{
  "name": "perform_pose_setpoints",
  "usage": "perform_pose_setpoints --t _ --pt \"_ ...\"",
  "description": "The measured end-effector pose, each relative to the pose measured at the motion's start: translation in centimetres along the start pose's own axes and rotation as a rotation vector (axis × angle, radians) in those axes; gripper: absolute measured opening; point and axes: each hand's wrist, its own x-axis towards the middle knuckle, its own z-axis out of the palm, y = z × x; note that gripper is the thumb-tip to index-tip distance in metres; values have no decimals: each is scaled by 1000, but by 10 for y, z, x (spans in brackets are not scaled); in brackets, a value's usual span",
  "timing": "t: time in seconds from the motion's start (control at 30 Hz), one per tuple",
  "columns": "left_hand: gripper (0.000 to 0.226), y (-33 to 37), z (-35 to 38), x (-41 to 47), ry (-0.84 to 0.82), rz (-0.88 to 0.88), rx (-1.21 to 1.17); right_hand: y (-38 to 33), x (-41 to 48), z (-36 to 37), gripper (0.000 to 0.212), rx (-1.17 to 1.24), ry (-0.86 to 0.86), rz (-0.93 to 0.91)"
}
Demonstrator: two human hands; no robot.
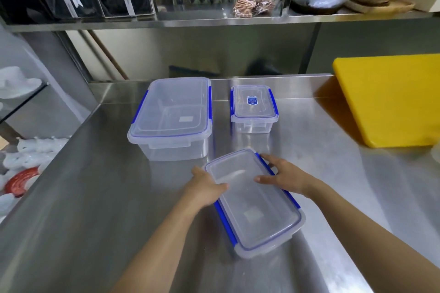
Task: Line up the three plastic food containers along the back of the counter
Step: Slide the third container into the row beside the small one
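Both of your hands clasp the medium container (254, 202) at its far end: your left hand (204, 188) wraps the 9 o'clock edge with the thumb laid on the lid, and your right hand (283, 175) presses the 3 o'clock edge, its thumb also on the lid and fingers reaching along the blue clip strip. You hold it low over the near middle of the counter (83, 197); you cannot tell from this view whether its base touches the steel.

Its long axis runs skewed, the far end pointing toward 11 o'clock and the near end toward 5 o'clock. It is a shallow rectangular box of cloudy clear plastic with rounded corners, a flat snap-on lid and blue latches down both long sides.

At 11 o'clock from it sits the large container (170, 116), deeper, same clear plastic and blue latches, its long axis running front to back. At 12 o'clock, well apart, the small container (253, 108) stands near the back edge, a blue label on its lid, also lying front to back.

A thick yellow cutting board (390, 100) lies at 2 o'clock on the brushed stainless surface.
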Motion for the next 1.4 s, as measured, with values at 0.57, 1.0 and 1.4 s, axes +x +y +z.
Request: perform_pose_setpoints --t 0.57,1.0,1.4 --pt "138 -11 3 2 -376 284 -87 14 -37 13 102 -162 201 -77" --pt "154 15 25 9 -372 356 488 29 -52 -21 137 -592 -200 -33" --pt "125 120 88 55 -223 599 396 91 -43 -131 115 -487 -6 155"
